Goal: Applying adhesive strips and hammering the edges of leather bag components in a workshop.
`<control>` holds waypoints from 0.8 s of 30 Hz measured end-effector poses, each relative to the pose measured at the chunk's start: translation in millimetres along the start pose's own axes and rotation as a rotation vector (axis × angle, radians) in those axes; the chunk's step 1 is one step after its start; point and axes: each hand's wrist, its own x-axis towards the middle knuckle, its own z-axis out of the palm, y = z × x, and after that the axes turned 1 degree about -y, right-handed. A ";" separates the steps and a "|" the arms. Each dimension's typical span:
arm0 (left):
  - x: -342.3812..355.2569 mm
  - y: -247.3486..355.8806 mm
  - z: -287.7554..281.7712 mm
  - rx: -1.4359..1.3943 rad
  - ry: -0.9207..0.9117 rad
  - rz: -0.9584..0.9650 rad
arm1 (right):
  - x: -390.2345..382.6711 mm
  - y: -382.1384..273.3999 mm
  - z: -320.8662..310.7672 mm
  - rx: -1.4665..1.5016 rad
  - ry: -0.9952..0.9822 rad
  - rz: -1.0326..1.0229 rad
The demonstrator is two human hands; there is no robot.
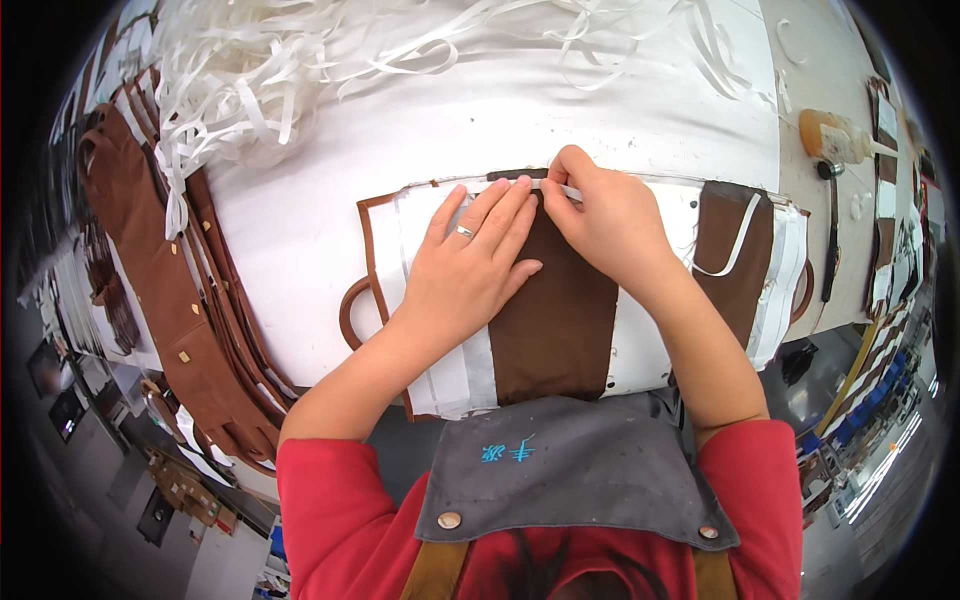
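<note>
A flat brown-and-white panel piece (553, 290) with brown loop handles (354, 310) lies before me. My left hand (473, 250) rests flat on it, a ring on one finger, its fingertips pressing a narrow white tape (570, 190) along the far edge. Just right of those fingertips, my right hand (610, 220) pinches the same tape between thumb and forefinger. A strand of white tape (740, 230) hangs across the brown strip at the right.
A tangled heap of white tape (240, 90) covers the back left. Stacked brown leather pieces (165, 265) line the left side. An amber glue bottle (835, 135) and a black-handled tool (831, 220) lie at the right, beside striped pieces (883, 200).
</note>
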 end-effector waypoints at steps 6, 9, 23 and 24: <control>-3.3 -0.8 -1.0 -0.052 -0.021 -0.026 | -10.3 25.4 -20.2 0.354 -0.049 0.003; -3.0 -1.4 -0.9 -0.064 -0.022 -0.017 | -14.4 24.2 -24.4 0.444 -0.109 0.088; -2.9 -0.4 1.2 -0.054 -0.021 -0.035 | -12.9 32.6 -18.1 0.417 0.035 0.150; -2.0 0.9 0.4 -0.054 -0.022 -0.032 | -12.4 30.6 -18.5 0.379 0.036 0.170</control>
